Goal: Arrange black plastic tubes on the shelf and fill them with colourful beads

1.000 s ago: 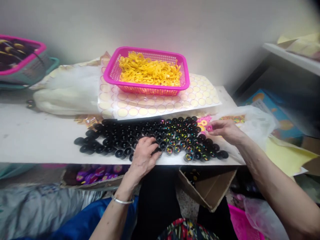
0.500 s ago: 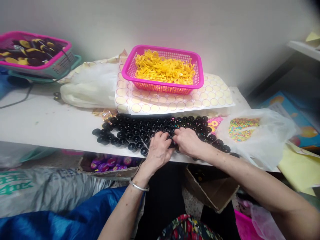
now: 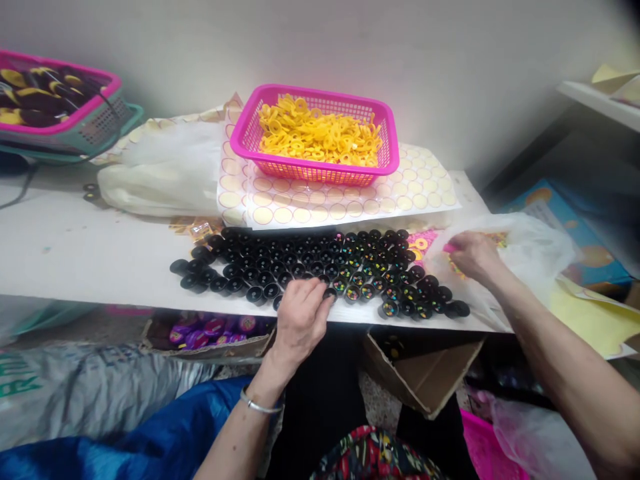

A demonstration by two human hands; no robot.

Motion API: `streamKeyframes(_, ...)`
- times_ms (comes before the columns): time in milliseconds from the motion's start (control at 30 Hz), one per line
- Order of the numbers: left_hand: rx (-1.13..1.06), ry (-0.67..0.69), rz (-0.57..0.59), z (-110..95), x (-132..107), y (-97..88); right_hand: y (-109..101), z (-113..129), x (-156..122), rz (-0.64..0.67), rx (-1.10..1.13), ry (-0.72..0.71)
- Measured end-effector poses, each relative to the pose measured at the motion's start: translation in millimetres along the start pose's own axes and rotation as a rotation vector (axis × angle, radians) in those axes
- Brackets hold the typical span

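Note:
Several small black cups (image 3: 280, 263) stand packed together on the white table (image 3: 75, 253); those on the right hold coloured beads. My left hand (image 3: 300, 317) rests at the table's front edge, its fingers curled on a black cup (image 3: 329, 293). My right hand (image 3: 473, 257) is at the mouth of a clear plastic bag (image 3: 530, 257) of coloured beads, fingers pinched on a small pink scoop (image 3: 450, 248).
A pink basket (image 3: 315, 170) of yellow rings sits on sticker sheets (image 3: 350, 207) behind the cups. A white bag (image 3: 155, 173) lies left of it, another basket (image 3: 55, 123) far left. An open cardboard box (image 3: 425, 373) sits under the table edge.
My right hand left the cups beside my left hand and moved right to the bead bag. My left hand stayed at the front row.

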State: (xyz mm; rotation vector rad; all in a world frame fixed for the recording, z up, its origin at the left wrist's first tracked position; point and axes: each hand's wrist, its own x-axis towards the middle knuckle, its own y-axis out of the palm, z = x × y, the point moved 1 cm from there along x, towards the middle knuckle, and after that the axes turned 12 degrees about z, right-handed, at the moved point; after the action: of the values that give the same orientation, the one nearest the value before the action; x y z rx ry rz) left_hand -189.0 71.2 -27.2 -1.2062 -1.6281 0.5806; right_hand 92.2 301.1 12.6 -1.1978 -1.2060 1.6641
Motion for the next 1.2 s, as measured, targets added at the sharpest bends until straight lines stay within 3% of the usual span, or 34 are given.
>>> streamKeyframes(67, 0.03, -0.017, -0.083, -6, -14, 2.7, 7, -32, 13, 0.026, -0.037, 0.104)
streamKeyframes(133, 0.08, -0.038, -0.141, -12, -26, 8.7, 16, -45, 25, 0.054, -0.025, 0.12)
streamKeyframes(333, 0.184, -0.116, -0.216, -12, -37, 29.2, 22, -36, 41, 0.059, 0.18, -0.014)
streamKeyframes(700, 0.311, 0.019, -0.276, -7, -32, 41.4, 8, -33, 2, 0.02, 0.873, -0.169)
streamKeyframes(833, 0.29, 0.029, -0.285, -9, -34, 46.5, 6, -1, -6, 0.098, 1.051, -0.267)
streamKeyframes(967, 0.254, 0.049, -0.29, -7, -35, 53.1, 7, 60, -15, 0.309, 1.058, -0.396)
streamKeyframes(1100, 0.24, 0.091, -0.36, -2, -35, 58.7, 13, 122, -20, 0.401, 0.654, -0.558)
streamKeyframes(1200, 0.209, 0.123, -0.367, 2, -36, 62.7, 18, 154, -17, 0.276, 0.2, -0.647)
